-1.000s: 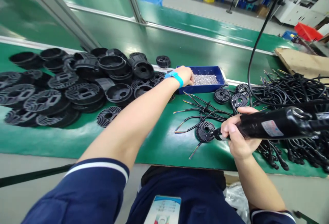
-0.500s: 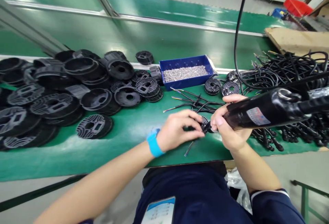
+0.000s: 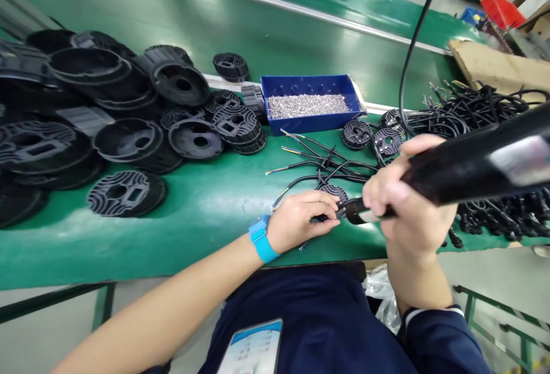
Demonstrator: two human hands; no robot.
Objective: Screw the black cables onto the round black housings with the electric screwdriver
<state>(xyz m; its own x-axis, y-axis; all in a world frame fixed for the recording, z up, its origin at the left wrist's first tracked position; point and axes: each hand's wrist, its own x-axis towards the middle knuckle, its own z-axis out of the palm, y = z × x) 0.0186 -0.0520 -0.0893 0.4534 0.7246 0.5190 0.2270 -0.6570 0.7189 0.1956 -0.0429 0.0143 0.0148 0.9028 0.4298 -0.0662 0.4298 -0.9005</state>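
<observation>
My right hand (image 3: 410,202) is wrapped around a black electric screwdriver (image 3: 476,162), which slants from the upper right with its nose pointing left. The nose is close to a small round black cover (image 3: 334,192) with a wavy ridged face; whether the tip touches it I cannot tell. My left hand (image 3: 303,219), with a blue wrist strap, has thumb and fingers closed at the cover's near edge, hiding part of it. Black cables (image 3: 301,163) with bare coloured wire ends lie just behind the cover.
Behind my hands stands a blue bin (image 3: 307,125) of small metal screws. Black round housings (image 3: 129,142) are heaped on the left. Two small round covers (image 3: 357,133) lie right of the bin, beside a cable pile (image 3: 476,110). The screwdriver's cord (image 3: 410,53) hangs from above.
My right hand and the screwdriver have moved right and tilted up towards me, showing more of the cover. My left hand stays at the cover. The whole view has shifted.
</observation>
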